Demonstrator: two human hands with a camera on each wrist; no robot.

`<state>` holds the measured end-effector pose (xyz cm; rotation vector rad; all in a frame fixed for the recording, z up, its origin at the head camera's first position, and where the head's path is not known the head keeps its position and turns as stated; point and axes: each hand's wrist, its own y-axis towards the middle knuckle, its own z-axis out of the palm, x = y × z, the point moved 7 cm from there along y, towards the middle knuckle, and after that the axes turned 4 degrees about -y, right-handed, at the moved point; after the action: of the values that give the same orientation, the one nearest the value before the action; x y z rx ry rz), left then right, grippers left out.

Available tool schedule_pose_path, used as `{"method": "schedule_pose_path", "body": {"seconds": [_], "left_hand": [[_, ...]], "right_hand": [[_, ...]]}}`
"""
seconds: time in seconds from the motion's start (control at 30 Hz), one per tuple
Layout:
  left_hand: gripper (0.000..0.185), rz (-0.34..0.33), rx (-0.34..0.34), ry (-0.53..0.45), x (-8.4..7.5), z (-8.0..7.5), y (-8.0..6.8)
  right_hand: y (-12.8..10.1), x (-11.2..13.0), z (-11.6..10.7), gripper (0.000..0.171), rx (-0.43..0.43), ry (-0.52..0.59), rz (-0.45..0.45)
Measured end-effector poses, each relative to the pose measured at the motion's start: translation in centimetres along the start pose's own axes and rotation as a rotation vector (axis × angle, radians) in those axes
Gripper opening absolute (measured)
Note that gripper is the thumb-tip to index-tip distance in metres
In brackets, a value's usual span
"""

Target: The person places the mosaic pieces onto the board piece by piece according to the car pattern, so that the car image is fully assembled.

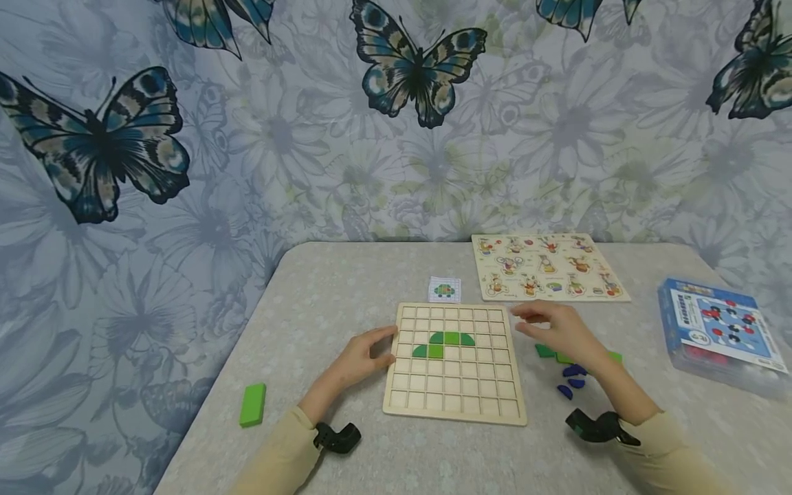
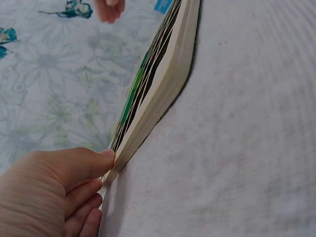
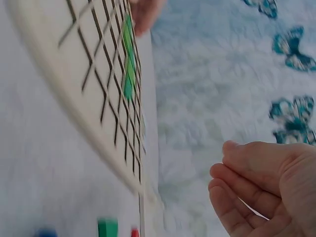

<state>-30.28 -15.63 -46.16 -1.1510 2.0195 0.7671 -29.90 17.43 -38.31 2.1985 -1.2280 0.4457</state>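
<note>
Two hands: left hand (image 1: 361, 357) touching grid board (image 1: 454, 405) edge, fingers relaxed; right hand (image 1: 557, 330) hovering empty, loose.

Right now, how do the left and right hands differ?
The left hand rests against the left edge of the wooden grid board, fingers touching it; the right hand hovers by the board's right edge, touching nothing visible. Left fingers curl against the board; right fingers look relaxed and empty. Both wear black wrist mounts.

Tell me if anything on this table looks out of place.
One green block lies alone near the table's left edge, apart from the loose green and blue pieces beside the right hand. The grid board lies flat, square to the person.
</note>
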Motion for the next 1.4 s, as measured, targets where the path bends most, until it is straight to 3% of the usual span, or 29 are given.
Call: {"method": "schedule_pose_path", "body": {"seconds": [0.23,0.5,0.83,1.27,1.4], "left_hand": [[0.056,-0.018,-0.009,-0.006,0.0,-0.2,0.0],[0.056,-0.028,-0.003,-0.009,0.0,-0.1,-0.1],[0.057,-0.053,-0.008,-0.012,0.0,0.0,0.0],[0.057,-0.050,-0.011,-0.024,-0.1,-0.1,0.0],[0.057,-0.057,-0.009,-0.028,0.1,0.0,-0.1]], "right_hand": [[-3.8,-4.5,-4.7,0.033,-0.032,-0.126,0.184],[-7.4,-7.5,-5.2,0.036,0.002,-0.157,0.291],[-8.0,-9.0,-3.3,0.027,0.025,-0.219,0.289],[-8.0,-8.9,-3.0,0.028,0.017,-0.294,0.187],[-8.0,-8.9,-3.0,0.028,0.016,-0.284,0.197]]}}
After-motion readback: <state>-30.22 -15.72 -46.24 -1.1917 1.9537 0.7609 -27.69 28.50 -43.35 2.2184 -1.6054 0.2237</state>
